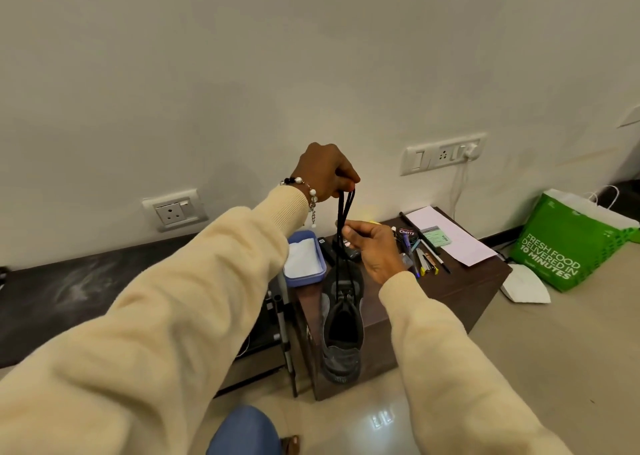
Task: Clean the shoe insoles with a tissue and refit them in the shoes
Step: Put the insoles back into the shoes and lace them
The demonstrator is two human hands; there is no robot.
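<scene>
Sleeves: two cream knitted sleeves (166,316) reach in from 7 and 5 o'clock, filling the lower part of the view
Knee: blue fabric over a knee (244,430) at 6 o'clock, above a glossy tiled floor (519,368)
Left hand: the left hand (323,172), raised just above centre with a beaded bracelet (304,191) at the wrist, has its grip pinched together on the top of the black laces (346,212)
Right hand: the right hand (372,250), just below and to the right, has its grip curled around the same laces lower down
Shoe: one dark grey shoe (343,330) hangs from the laces, heel towards the viewer, opening dark inside; whether an insole is inside cannot be told
Counter: a low dark brown counter (450,295) sits behind the shoe
Tissue: a blue tray (313,276) holding white tissue (301,259) is at 9 o'clock from the right hand
Clutter: pens (424,257), a small tin (406,232) and white paper (453,236) lie at 3 o'clock from that hand
Bag: a green paper bag (568,247) stands on the floor at 3 o'clock, against a pale wall (311,56)
</scene>
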